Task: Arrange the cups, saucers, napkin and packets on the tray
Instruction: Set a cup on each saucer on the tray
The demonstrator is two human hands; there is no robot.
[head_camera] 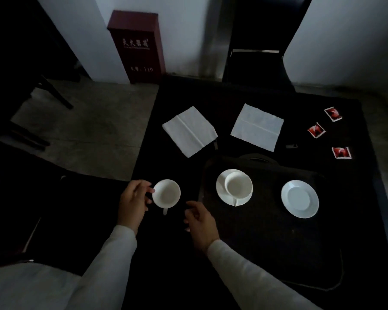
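Left hand (pixel 133 202) pinches the rim of the cup (pixel 166 193), on the table (pixel 224 97) just left of the tray (pixel 267 242); right hand (pixel 199 222) relaxed, empty: a slight rim grip may let the cup tip before reaching the bare saucer (pixel 300 199).

The only legible writing is on the tall dark-red metal cabinet (pixel 136 44) standing against the white wall. High on its front is a row of four white Chinese characters, which appear to read 灭火器箱, with a line of finer white print just beneath, too small to make out. Low on the same front are two blurred white characters, then the number 119. The three small red-and-white paper packets (pixel 316 130) bear a printed design, but no words on them can be read.
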